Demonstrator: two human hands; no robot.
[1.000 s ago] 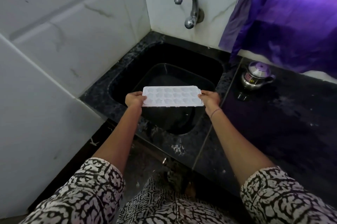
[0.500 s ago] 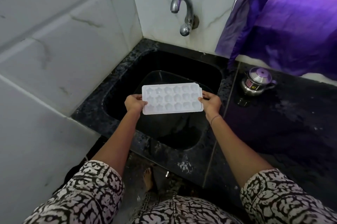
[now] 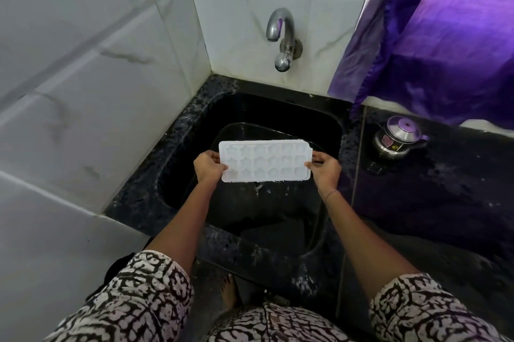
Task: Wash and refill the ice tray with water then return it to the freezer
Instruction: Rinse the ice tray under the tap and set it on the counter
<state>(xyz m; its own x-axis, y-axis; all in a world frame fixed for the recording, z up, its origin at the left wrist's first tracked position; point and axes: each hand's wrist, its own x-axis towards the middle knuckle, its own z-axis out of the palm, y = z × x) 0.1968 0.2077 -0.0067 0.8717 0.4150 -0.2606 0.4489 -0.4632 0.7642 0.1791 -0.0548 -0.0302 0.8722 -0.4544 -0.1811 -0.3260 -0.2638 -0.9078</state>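
I hold a white plastic ice tray (image 3: 264,160) with several shaped cells over the black sink (image 3: 194,130). The tray is tilted toward me, its face showing, and drops of water fall from its lower edge. My left hand (image 3: 208,167) grips its left end and my right hand (image 3: 325,166) grips its right end. A chrome tap (image 3: 281,38) juts from the tiled wall above the sink's back edge, with no water running from it.
A small steel kettle with a purple lid (image 3: 399,137) stands on the wet black counter (image 3: 445,202) to the right. A purple curtain (image 3: 445,35) hangs above it. White tiled walls (image 3: 97,77) close the left side and back.
The tray has gone from lying nearly flat to tilted up toward me, and water now drips from its lower edge. Both hands keep their grip on its ends.
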